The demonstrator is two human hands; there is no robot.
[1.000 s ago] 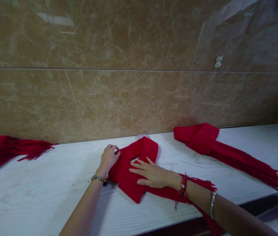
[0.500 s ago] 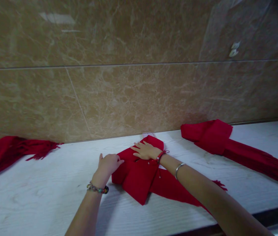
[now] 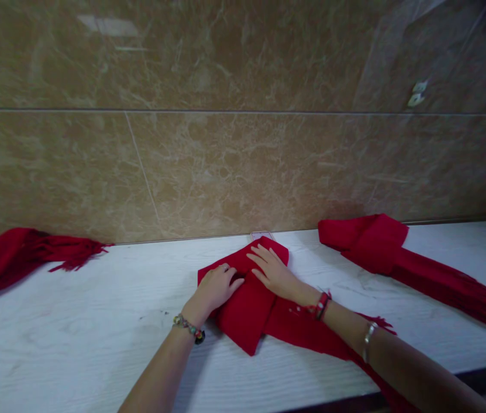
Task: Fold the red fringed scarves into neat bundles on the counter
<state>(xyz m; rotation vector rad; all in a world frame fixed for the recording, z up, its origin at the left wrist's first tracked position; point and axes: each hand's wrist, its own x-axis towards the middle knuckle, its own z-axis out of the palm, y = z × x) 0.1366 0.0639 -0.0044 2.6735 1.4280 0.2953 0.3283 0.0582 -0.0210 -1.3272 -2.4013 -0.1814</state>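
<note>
A folded red scarf lies on the white table between my hands, its fringed tail running to the lower right under my right forearm. My left hand, with a beaded bracelet at the wrist, is on the scarf's left part. Its fingers are bent over the fabric at a dark gap in the folds, the thumb beside them; the fingertips are partly hidden. On the upper right part my right hand rests flat, fingers spread, holding nothing. A pink-edged flat object shows partly behind the scarf's top edge.
Another folded red scarf lies to the right, its tail reaching the right edge of view. A red fringed scarf is at the far left. Behind the white table stands a brown marbled wall. The table's dark front edge shows at lower right.
My left hand has moved right and onto the scarf, its fingers now bent at the gap in the folds. My right hand has shifted slightly right and down, still flat on the fabric.
</note>
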